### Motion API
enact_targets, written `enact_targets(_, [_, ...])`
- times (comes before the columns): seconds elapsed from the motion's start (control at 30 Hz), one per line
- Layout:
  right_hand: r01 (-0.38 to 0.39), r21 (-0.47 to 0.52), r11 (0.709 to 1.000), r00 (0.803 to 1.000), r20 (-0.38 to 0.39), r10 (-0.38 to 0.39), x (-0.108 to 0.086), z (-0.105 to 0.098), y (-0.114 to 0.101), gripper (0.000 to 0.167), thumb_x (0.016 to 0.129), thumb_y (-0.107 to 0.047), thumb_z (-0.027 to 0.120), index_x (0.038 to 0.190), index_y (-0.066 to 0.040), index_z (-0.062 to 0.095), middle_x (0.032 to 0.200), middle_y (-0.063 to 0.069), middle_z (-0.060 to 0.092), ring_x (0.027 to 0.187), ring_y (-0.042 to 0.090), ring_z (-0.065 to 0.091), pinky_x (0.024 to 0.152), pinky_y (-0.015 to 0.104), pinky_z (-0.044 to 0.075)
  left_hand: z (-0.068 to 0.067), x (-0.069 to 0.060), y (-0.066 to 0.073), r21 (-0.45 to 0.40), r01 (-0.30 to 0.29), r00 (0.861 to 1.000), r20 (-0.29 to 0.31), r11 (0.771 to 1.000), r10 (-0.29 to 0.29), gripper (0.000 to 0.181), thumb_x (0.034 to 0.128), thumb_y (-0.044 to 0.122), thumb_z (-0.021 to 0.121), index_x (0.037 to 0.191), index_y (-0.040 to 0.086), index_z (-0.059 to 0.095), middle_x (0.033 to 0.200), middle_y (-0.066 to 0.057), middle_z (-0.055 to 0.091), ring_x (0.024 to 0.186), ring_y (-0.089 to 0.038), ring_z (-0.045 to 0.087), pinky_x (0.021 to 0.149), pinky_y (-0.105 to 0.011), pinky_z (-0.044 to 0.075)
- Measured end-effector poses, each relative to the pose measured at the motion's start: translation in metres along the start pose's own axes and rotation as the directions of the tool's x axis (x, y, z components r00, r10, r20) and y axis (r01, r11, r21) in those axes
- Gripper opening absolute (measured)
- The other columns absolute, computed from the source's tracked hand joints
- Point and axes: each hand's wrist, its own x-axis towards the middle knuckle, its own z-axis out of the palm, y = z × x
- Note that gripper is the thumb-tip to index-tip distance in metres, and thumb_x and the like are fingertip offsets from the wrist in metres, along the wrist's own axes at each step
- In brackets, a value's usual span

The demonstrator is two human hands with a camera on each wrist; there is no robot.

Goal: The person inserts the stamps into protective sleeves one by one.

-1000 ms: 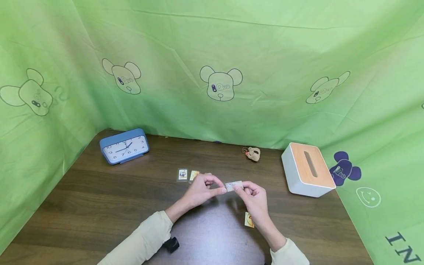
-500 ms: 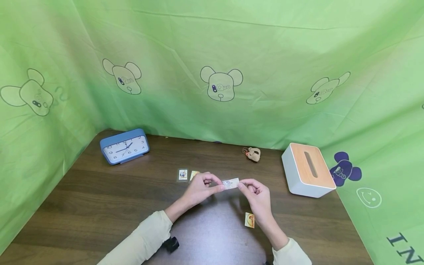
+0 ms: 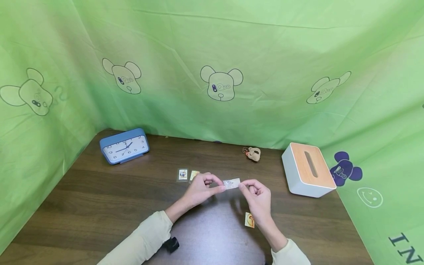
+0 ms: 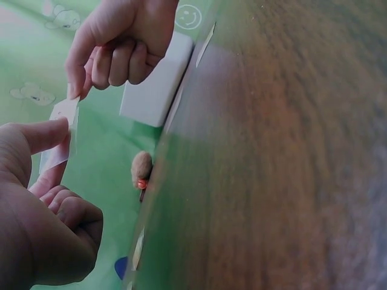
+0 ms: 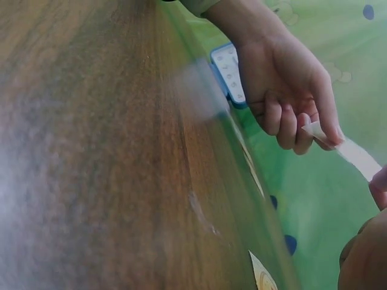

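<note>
In front of me both hands hold a small clear stamp sleeve (image 3: 231,183) with a pale, faintly patterned piece showing in it. My left hand (image 3: 200,189) pinches its left end between thumb and forefinger. Its right end is pinched by my right hand (image 3: 257,197); in the left wrist view, whitish paper (image 4: 65,110) shows near those fingertips. Behind my left hand lie a sleeved stamp (image 3: 182,175) and a yellowish stamp (image 3: 193,175), the latter partly hidden by the fingers. An orange-yellow stamp (image 3: 249,220) lies beside my right wrist.
On the dark wooden table (image 3: 99,206), a blue clock (image 3: 126,147) stands at the back left. A small beige pouch-like ornament (image 3: 253,154) lies at the back. To the right stands a tissue box (image 3: 308,171) with a wooden lid. A green curtain (image 3: 172,40) encloses the table.
My right thumb has slid from the face of the sleeve out to its right end, so more of it shows. The left hand stays about where it was.
</note>
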Motion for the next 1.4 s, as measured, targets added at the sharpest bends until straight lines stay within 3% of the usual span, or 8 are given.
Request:
enact_targets(0.43, [0.023, -0.027, 0.999, 1.0, 0.004, -0.023, -0.0048, 0.0048, -0.0018, 0.005, 0.093, 0.012, 0.078, 0.091, 0.008, 0.076, 0.054, -0.009, 0.032, 0.05, -0.002, 0.027, 0.044, 0.025, 0.018, 0.0015, -0.0019, 0.003, 0.012, 0.008, 1.0, 0.001, 1.0, -0.008, 0.015, 0.0909, 0.01, 0.089, 0.097, -0.002, 0.081, 0.086, 0.002, 0.063, 0.065, -0.007, 0.036, 0.061, -0.022, 0.032])
enact_targets(0.77, [0.072, -0.054, 0.996, 0.997, 0.013, -0.072, -0.0071, 0.0059, -0.0044, 0.006, 0.091, 0.012, 0.079, 0.09, 0.007, 0.078, 0.053, -0.006, 0.03, 0.05, -0.003, 0.026, 0.043, 0.024, 0.018, 0.0021, -0.0024, 0.0049, 0.055, -0.013, 1.0, -0.021, 0.998, 0.014, 0.014, 0.0902, 0.012, 0.09, 0.094, 0.002, 0.082, 0.089, -0.001, 0.068, 0.073, -0.01, 0.044, 0.067, -0.023, 0.036])
enact_targets(1.0, [0.076, -0.096, 0.992, 0.996, 0.042, -0.072, -0.0069, 0.0054, -0.0034, 0.006, 0.09, 0.01, 0.08, 0.09, 0.004, 0.079, 0.054, -0.004, 0.029, 0.05, 0.001, 0.026, 0.048, 0.023, 0.025, 0.0022, -0.0015, 0.0072, 0.136, -0.035, 0.999, -0.021, 0.99, 0.039, 0.013, 0.0901, 0.016, 0.091, 0.094, 0.007, 0.083, 0.086, -0.014, 0.067, 0.074, -0.01, 0.043, 0.068, -0.024, 0.036])
enact_targets(1.23, [0.07, -0.108, 0.992, 0.996, 0.055, -0.064, -0.0073, 0.0056, -0.0034, 0.009, 0.09, 0.008, 0.083, 0.09, -0.001, 0.083, 0.055, -0.006, 0.03, 0.052, 0.003, 0.03, 0.054, 0.026, 0.03, 0.0036, -0.0028, 0.0067, 0.129, -0.033, 0.999, -0.004, 0.991, 0.034, 0.013, 0.0917, 0.017, 0.09, 0.094, 0.007, 0.083, 0.09, -0.004, 0.07, 0.088, -0.02, 0.06, 0.081, -0.028, 0.049])
enact_targets(1.33, [0.06, -0.122, 0.991, 0.996, 0.066, -0.052, -0.0063, 0.0046, -0.0039, 0.008, 0.091, 0.006, 0.084, 0.09, -0.002, 0.083, 0.055, -0.008, 0.031, 0.052, 0.001, 0.03, 0.052, 0.024, 0.029, 0.0028, -0.0031, 0.0068, 0.126, -0.039, 0.999, -0.013, 0.991, 0.041, 0.014, 0.0911, 0.017, 0.09, 0.094, 0.006, 0.083, 0.09, -0.001, 0.07, 0.089, -0.019, 0.061, 0.084, -0.029, 0.051])
enact_targets(1.4, [0.048, -0.124, 0.991, 0.997, 0.073, -0.039, -0.0056, 0.0034, -0.0047, 0.007, 0.091, 0.005, 0.084, 0.09, -0.002, 0.083, 0.055, -0.009, 0.032, 0.052, 0.0, 0.028, 0.05, 0.021, 0.026, 0.002, -0.003, 0.0067, 0.134, -0.046, 0.999, -0.018, 0.99, 0.049, 0.014, 0.0908, 0.017, 0.09, 0.095, 0.005, 0.083, 0.088, -0.006, 0.07, 0.085, -0.019, 0.057, 0.079, -0.027, 0.047])
